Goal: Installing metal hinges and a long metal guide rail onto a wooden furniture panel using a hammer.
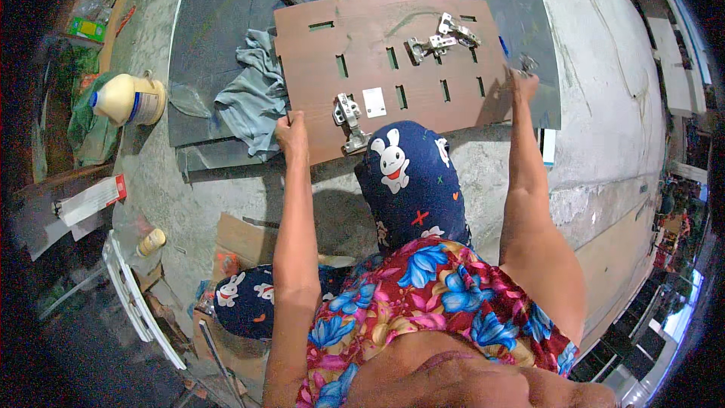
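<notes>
A brown wooden board (317,68) with several rectangular slots lies in front of me, tilted slightly. My left hand (293,133) grips its near left edge. At the opposite edge my right hand (522,86) is closed on the board, its fingers partly hidden by their angle. On the board rest metal cabinet hinges: one (348,115) near the front, another (429,47) toward the far right, and a third (456,29) touching it. Close to the near hinge is a white label (374,103). A small metal piece (529,64) shows just beyond my right fingers.
The board lies over a dark grey panel (226,0). A grey-blue cloth (253,98) is bunched at its left. Farther left stands a cream jug (136,98); a small bottle (152,242) lies nearer. My rabbit-print knee (415,181) rises against the board's near edge.
</notes>
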The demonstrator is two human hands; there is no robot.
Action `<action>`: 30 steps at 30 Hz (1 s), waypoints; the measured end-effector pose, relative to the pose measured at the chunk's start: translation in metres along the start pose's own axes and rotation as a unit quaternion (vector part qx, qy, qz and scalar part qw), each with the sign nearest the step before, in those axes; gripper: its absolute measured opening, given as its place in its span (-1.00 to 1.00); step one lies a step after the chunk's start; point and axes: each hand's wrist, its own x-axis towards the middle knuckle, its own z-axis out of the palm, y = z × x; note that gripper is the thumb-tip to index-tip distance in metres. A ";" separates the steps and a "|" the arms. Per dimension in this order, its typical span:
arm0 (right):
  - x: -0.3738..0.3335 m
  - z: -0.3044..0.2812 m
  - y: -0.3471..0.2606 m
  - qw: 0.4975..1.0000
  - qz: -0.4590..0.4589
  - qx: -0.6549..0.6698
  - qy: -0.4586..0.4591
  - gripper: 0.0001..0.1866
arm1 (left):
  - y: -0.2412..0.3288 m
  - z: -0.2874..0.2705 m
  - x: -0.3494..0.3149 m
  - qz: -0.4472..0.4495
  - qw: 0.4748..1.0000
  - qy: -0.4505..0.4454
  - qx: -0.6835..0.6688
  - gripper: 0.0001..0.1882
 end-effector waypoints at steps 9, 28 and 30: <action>0.032 -0.015 0.048 0.984 0.066 -0.166 -0.004 -0.33 | 0.018 0.014 -0.011 0.000 0.999 -0.029 -0.038 -0.68; -0.013 0.081 -0.087 0.935 -0.311 -0.022 -0.171 -0.63 | 0.002 0.003 0.002 -0.008 1.000 0.004 0.013 -0.65; -0.017 0.070 -0.088 0.929 -0.349 -0.072 -0.099 -0.70 | 0.003 0.003 0.002 -0.009 1.000 0.005 0.019 -0.65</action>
